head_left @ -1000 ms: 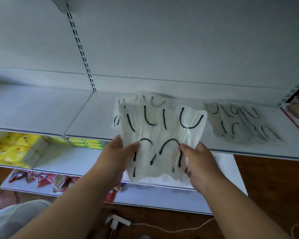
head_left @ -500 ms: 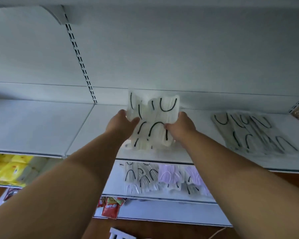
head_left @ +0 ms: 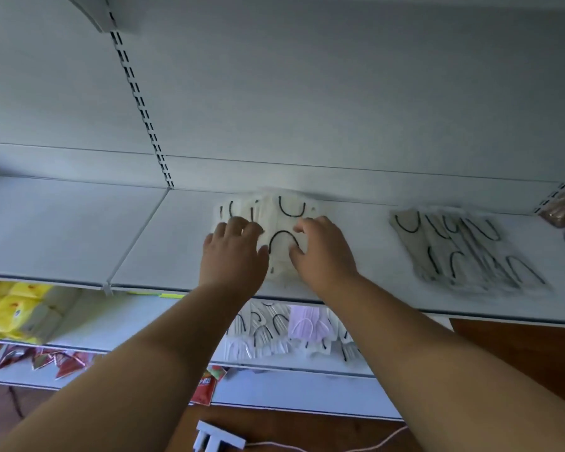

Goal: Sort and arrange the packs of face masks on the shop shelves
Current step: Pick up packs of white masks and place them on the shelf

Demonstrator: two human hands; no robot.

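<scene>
head view is showing both hands working on the upper shelf point(head_left: 79, 230), and the left hand point(head_left: 234, 252) is resting palm-down on the white mask stack point(head_left: 282, 236), fingers spread and fairly straight over its left half. the right hand point(head_left: 323, 247) is pressing on the right edge, fingers bent a little over the packs, though i cannot tell whether it is pinching or only pushing. the stack is lying flat on the shelf, close to the back panel, its long axis running front to back, away from the person. so the stack is sitting directly between and under the two hands, neither one nearer than the other. well apart to the right, the grey mask stack point(head_left: 463, 249) is lying fanned and skewed. i am judging that squaring up is the step in hand, with each palm nudging inward. more mixed mask packs point(head_left: 291, 331) are waiting on the lower shelf point(head_left: 137, 324) beneath the forearms.
</scene>
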